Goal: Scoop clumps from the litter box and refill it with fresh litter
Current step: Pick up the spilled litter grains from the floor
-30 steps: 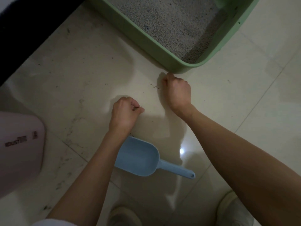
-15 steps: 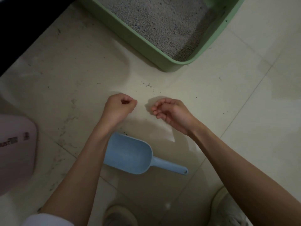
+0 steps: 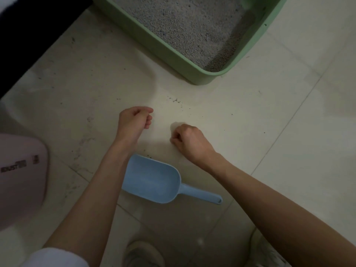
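Observation:
The green litter box lies at the top with grey litter in it. A blue scoop rests empty on the tiled floor between my forearms, handle pointing right. My left hand hovers above the scoop's mouth in a loose fist. My right hand is to its right, fingers curled with the tips down at the floor. Nothing shows inside either hand. A few dark spilled grains dot the floor between my hands and the box corner.
A pale pink container with printed lettering stands at the left edge. Dark furniture fills the upper left. My two shoes sit at the bottom. Bare tiled floor stretches to the right.
My right hand pulled back from the box corner toward me and now sits low by the scoop. My left hand stayed curled and barely shifted.

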A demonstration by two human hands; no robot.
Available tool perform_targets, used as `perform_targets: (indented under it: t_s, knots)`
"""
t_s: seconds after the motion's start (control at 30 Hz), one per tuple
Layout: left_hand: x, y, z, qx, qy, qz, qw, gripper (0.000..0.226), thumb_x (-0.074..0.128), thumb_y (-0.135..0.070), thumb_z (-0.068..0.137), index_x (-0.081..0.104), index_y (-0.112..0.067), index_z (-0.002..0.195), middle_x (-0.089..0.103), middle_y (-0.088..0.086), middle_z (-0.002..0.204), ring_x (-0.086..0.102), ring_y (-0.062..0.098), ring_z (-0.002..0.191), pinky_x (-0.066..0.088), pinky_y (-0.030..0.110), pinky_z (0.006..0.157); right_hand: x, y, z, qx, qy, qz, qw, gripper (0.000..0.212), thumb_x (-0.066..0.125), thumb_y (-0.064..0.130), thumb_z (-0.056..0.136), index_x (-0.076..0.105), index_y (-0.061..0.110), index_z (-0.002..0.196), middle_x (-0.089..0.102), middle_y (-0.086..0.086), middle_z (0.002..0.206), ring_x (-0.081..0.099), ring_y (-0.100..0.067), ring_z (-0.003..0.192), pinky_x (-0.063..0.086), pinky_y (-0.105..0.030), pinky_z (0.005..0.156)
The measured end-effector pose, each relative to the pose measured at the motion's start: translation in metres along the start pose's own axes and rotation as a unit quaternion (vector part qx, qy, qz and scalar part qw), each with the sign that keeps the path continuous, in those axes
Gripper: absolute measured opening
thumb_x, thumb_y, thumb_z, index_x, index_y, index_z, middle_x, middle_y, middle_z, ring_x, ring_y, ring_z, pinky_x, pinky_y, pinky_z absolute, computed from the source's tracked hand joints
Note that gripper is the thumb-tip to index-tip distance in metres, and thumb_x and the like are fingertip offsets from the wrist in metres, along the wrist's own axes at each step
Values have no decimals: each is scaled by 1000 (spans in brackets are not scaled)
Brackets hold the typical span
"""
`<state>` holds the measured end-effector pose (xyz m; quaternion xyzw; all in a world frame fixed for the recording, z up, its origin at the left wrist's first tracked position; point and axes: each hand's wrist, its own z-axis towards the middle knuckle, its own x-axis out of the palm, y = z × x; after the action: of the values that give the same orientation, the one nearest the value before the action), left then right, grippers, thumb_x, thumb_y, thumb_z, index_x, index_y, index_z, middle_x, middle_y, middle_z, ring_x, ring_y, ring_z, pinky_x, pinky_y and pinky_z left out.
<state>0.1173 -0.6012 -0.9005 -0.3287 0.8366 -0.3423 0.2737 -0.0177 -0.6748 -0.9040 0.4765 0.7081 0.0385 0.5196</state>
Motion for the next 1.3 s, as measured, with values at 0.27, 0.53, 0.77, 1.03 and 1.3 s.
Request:
perform_targets:
  t_s: [0.27, 0.53, 0.77, 1.03, 1.3]
  knots:
    - [27, -11, 22, 192, -47, 253, 947, 20, 70, -23, 80, 65, -6, 91, 58, 0, 79, 55, 14, 77, 33, 12, 66, -7, -2, 0, 36, -55, 107, 992, 17, 55, 15, 89, 64, 4, 81, 63, -9, 81, 54, -19, 74, 35, -19, 67]
    - [55, -7, 35, 296, -75, 553, 775, 68, 43, -63, 87, 54, 3, 100, 60, 24, 103, 56, 37, 97, 39, 41, 80, -40, -24, 8, 198, -91, 195, 956, 28, 51, 29, 93, 57, 12, 72, 57, -3, 74, 51, -20, 75, 34, -23, 67]
    - [55, -9, 48, 294, -54, 702, 646, 49, 28, -43, 85, 63, -19, 61, 60, -3, 52, 58, 14, 50, 38, 19, 51, -44, -37, 9, 252, -100, 287, 919, 36, 50, 26, 93, 55, 21, 58, 47, 5, 57, 41, -11, 55, 32, -23, 55]
    - [56, -16, 41, 269, 61, 717, 640, 21, 40, -19, 54, 59, -18, 47, 51, -5, 38, 51, 8, 36, 31, 12, 43, -59, -37, -10, 254, -98, 309, 911, 33, 48, 24, 94, 59, 19, 63, 50, 6, 60, 43, -13, 57, 37, -27, 62]
    - [26, -26, 24, 230, 18, 234, 944, 33, 43, -11, 94, 48, -3, 62, 54, 5, 53, 50, 23, 57, 31, 32, 55, -68, -36, -30, 247, -92, 490, 831, 27, 48, 15, 96, 57, 7, 72, 43, -1, 58, 36, -13, 51, 29, -22, 50]
